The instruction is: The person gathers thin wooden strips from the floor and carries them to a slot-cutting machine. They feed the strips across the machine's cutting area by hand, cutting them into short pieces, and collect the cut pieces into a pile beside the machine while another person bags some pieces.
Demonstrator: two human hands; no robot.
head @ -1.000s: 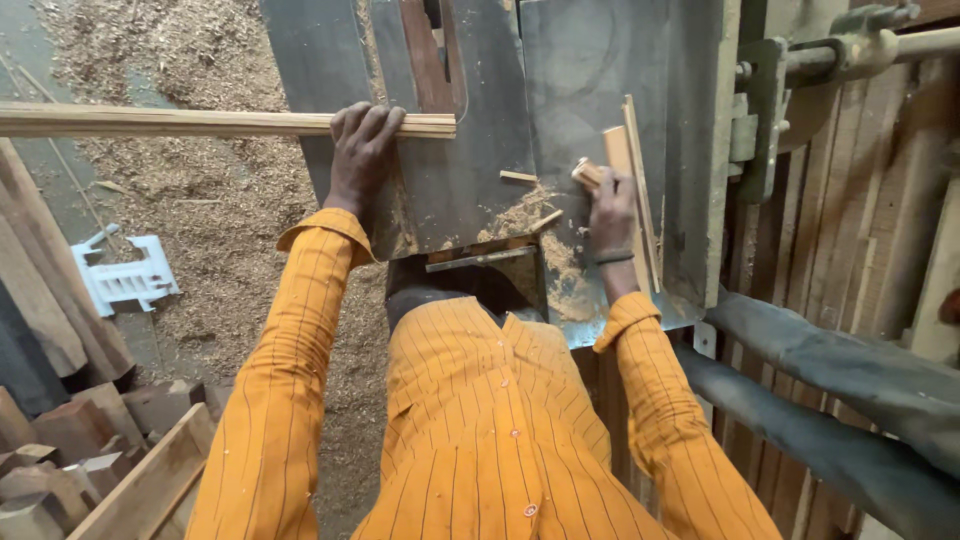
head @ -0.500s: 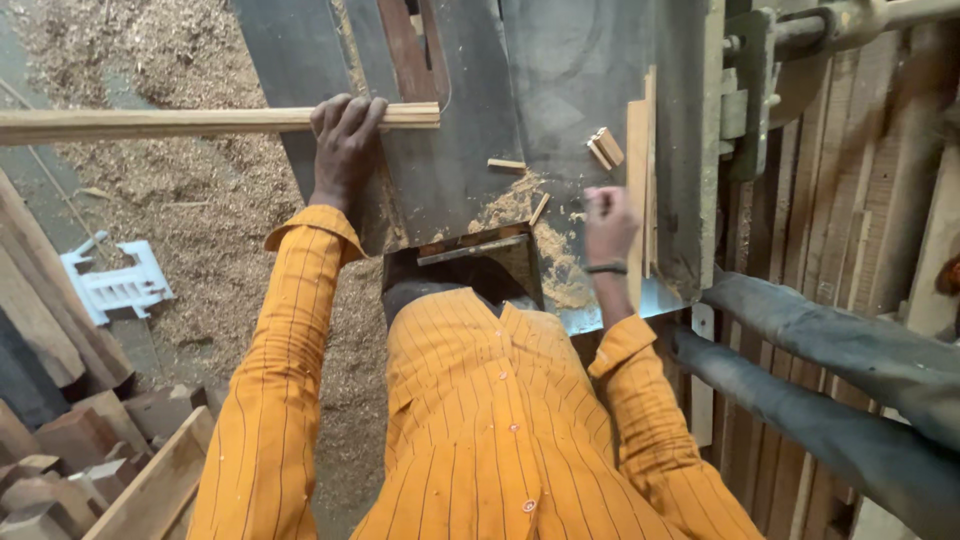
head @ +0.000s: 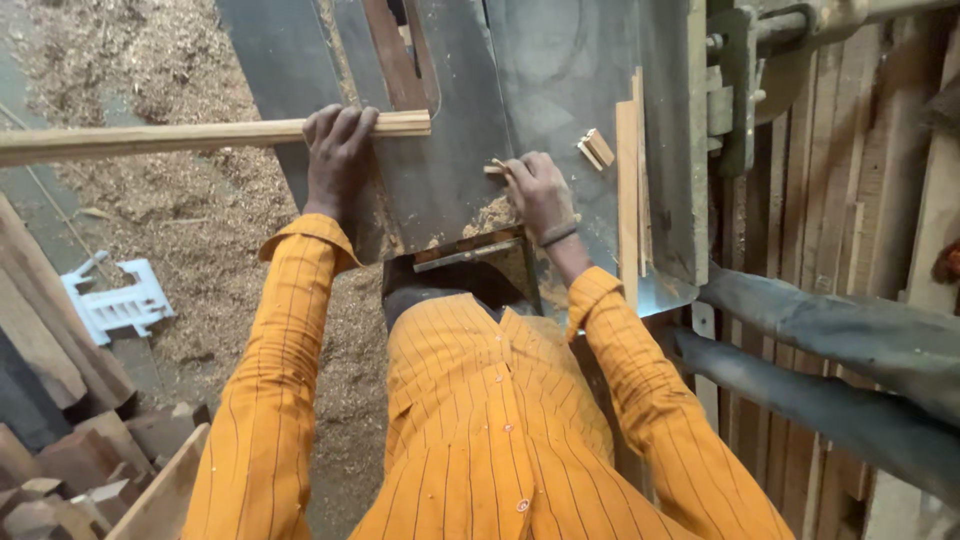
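1. Left hand: your fingers stay curled over the long wooden strip, its end resting on the steel tabletop.
2. Right hand has come inward from the fence-side slats, now pinching a small offcut beside the sawdust pile.

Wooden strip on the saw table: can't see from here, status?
Left hand grips long wooden strip. Right hand on small offcut. Loose blocks and sawdust nearby.

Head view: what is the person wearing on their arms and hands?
Both arms wear long orange sleeves with thin dark vertical stripes and buttoned cuffs, part of a matching shirt. The left hand is bare; the right hand is bare too, with a dark band at the wrist.
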